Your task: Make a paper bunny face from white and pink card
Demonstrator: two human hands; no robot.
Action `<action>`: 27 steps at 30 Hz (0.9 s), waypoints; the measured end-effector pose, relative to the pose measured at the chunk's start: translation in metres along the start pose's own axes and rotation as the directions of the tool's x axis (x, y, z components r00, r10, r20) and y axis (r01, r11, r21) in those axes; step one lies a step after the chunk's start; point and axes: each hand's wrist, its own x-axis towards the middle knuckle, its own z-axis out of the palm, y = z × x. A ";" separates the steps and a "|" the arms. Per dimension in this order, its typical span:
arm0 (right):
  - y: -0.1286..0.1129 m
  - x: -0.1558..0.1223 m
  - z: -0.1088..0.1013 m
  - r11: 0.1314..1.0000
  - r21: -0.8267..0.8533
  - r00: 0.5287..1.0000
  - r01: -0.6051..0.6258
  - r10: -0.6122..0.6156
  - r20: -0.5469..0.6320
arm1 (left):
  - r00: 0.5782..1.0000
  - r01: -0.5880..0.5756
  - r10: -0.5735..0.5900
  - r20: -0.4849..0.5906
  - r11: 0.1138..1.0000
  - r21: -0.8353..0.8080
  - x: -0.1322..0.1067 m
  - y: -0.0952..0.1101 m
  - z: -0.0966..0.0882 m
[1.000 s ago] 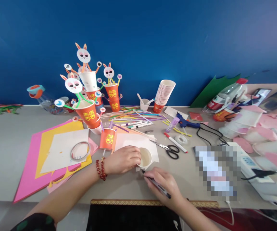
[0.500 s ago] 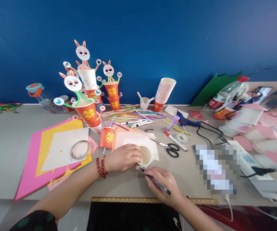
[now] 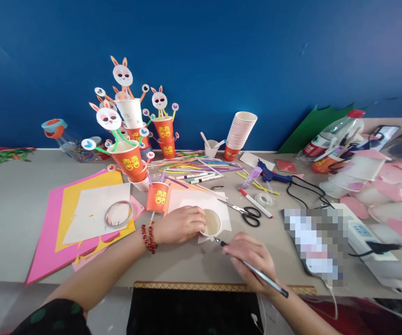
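The left hand is curling its fingers against the side of a round cup, which is sitting on white paper; whether its mouth or base is facing up, I cannot tell. The right hand is grasping a pen, and the tip is pointing just beside the cup's near edge; whether it is touching the paper is staying unclear. In my judgement, the person is tracing around the cup, and the next move is calling for a steady cup and a tip close to its edge. Farther right, scissors and a marker are lying on the table. Behind, a cup stack and rabbit cups are standing.
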 end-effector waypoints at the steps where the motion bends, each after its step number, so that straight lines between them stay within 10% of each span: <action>1: 0.000 0.001 -0.002 1.000 0.009 1.000 0.009 -0.009 0.027 | 1.000 -0.001 0.001 0.002 1.000 -0.003 0.000 0.000 -0.001; 13: 0.015 -0.012 0.008 0.947 0.251 0.934 -0.201 0.263 -0.244 | 0.997 0.044 -0.055 -0.055 0.984 -0.174 0.001 -0.016 -0.006; 18: 0.026 -0.006 0.009 0.929 -0.081 0.932 -0.360 0.355 -0.067 | 0.995 0.063 -0.075 -0.060 0.981 -0.183 0.000 -0.016 -0.004; 27: 0.053 -0.016 0.015 0.911 -0.322 0.934 -0.258 0.320 0.159 | 0.999 -0.018 0.015 -0.042 0.998 -0.056 0.003 -0.003 -0.005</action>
